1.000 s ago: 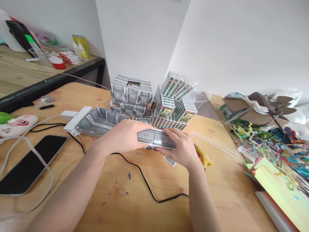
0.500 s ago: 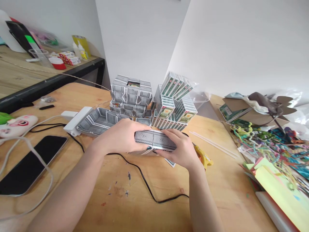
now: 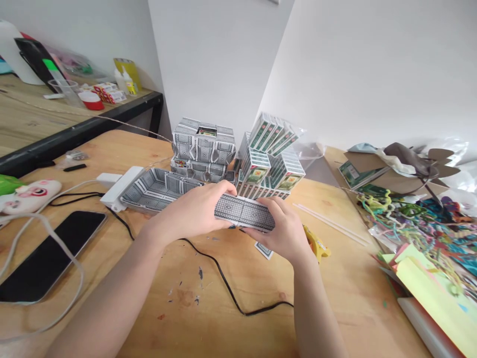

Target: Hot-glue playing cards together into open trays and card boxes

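Observation:
Between my hands is a long panel of grey-patterned playing cards (image 3: 244,211), tilted a little down to the right. My left hand (image 3: 199,209) grips its left end, thumb below and fingers behind. On the right end my right hand (image 3: 279,226) is closed, fingers over the top and thumb along the lower edge. A loose playing card (image 3: 264,249) lies on the table under the right hand. Left of my hands stands an open tray made of cards (image 3: 149,199). The yellow glue gun (image 3: 316,243) is partly hidden behind my right wrist.
Behind my hands are a box built of cards (image 3: 203,144) and stacked card packs (image 3: 257,166). A white power strip (image 3: 121,189), a phone (image 3: 55,253) and a black cable (image 3: 223,281) lie on the table. Colourful yarn (image 3: 421,223) and paper sheets (image 3: 428,283) fill the right side.
The card panel has shifted slightly right and tilted, its right end now lower. Both hands keep their hold. More of the loose card beneath shows.

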`<state>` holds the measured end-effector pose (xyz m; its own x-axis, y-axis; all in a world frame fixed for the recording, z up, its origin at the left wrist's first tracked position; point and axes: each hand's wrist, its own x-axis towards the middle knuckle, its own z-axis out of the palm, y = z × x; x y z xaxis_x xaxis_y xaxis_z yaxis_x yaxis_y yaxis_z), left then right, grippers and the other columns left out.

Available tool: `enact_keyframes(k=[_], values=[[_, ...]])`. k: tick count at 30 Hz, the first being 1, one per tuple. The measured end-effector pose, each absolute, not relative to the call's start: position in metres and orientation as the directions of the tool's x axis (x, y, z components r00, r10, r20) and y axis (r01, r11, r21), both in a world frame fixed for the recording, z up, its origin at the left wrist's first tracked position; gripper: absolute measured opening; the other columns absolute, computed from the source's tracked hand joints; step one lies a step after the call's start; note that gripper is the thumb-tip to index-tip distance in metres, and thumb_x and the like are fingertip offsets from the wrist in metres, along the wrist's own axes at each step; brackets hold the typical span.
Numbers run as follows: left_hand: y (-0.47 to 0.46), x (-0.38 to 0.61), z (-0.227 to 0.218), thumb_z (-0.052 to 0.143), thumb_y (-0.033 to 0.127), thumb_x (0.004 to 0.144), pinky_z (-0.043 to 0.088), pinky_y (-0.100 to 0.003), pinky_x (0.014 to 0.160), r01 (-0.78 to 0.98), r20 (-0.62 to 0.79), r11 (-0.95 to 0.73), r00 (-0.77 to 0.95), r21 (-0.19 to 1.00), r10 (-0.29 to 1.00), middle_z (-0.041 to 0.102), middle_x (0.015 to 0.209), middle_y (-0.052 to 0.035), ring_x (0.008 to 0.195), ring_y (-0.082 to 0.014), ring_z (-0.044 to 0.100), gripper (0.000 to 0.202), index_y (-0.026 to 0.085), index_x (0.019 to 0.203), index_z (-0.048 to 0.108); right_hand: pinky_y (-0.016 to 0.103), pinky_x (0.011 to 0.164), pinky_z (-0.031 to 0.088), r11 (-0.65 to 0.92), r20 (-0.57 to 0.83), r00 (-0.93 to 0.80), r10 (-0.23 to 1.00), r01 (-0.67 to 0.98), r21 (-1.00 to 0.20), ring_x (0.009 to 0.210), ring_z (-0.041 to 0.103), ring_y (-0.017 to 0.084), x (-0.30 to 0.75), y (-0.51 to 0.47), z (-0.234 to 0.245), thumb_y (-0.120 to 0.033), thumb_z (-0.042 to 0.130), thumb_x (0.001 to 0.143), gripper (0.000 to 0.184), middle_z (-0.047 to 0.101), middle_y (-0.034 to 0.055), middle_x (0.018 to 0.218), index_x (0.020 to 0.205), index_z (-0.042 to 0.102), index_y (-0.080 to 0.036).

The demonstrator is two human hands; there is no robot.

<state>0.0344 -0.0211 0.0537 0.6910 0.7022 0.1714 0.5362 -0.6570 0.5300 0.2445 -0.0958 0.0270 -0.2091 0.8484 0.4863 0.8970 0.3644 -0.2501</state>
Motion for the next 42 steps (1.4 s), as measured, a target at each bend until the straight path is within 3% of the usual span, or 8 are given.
enact_keyframes(k=[18,33,38,42], values=[[-0.022,0.038,0.05,0.065,0.034,0.068,0.042,-0.031,0.067,0.584,0.111,-0.605,0.663,0.542,0.74,0.065,0.1,-0.0008,0.087,-0.0229,0.062,0.048,0.026,0.11,0.045,0.041,0.078,0.049,0.345,0.465,-0.21,0.86,0.911,-0.226,0.09,0.058,0.026,0.246,-0.094,0.025,-0.042,0.067,0.072,0.047,0.061,0.0099,0.098,0.11,0.052,-0.019],[-0.02,0.04,0.046,0.065,0.034,0.07,0.044,-0.033,0.07,0.59,0.111,-0.622,0.674,0.514,0.731,0.064,0.104,-0.0053,0.091,-0.0251,0.063,0.05,0.023,0.113,0.043,0.042,0.078,0.048,0.326,0.406,-0.214,0.888,0.917,-0.229,0.091,0.057,0.027,0.246,-0.094,0.027,-0.042,0.064,0.074,0.045,0.061,0.0099,0.098,0.111,0.052,-0.019],[-0.02,0.04,0.045,0.065,0.036,0.07,0.044,-0.033,0.069,0.616,0.075,-0.628,0.683,0.475,0.727,0.065,0.102,-0.0051,0.088,-0.0256,0.063,0.048,0.024,0.112,0.044,0.04,0.079,0.047,0.305,0.374,-0.213,0.903,0.929,-0.208,0.09,0.057,0.026,0.243,-0.094,0.026,-0.043,0.065,0.074,0.046,0.061,0.0092,0.097,0.11,0.053,-0.019],[-0.02,0.041,0.042,0.065,0.034,0.07,0.043,-0.033,0.067,0.645,0.091,-0.663,0.687,0.38,0.721,0.066,0.098,-0.0049,0.086,-0.0268,0.063,0.047,0.024,0.112,0.045,0.039,0.078,0.046,0.307,0.349,-0.229,0.909,0.932,-0.191,0.09,0.057,0.026,0.241,-0.093,0.025,-0.043,0.065,0.073,0.045,0.061,0.0087,0.097,0.109,0.054,-0.019]])
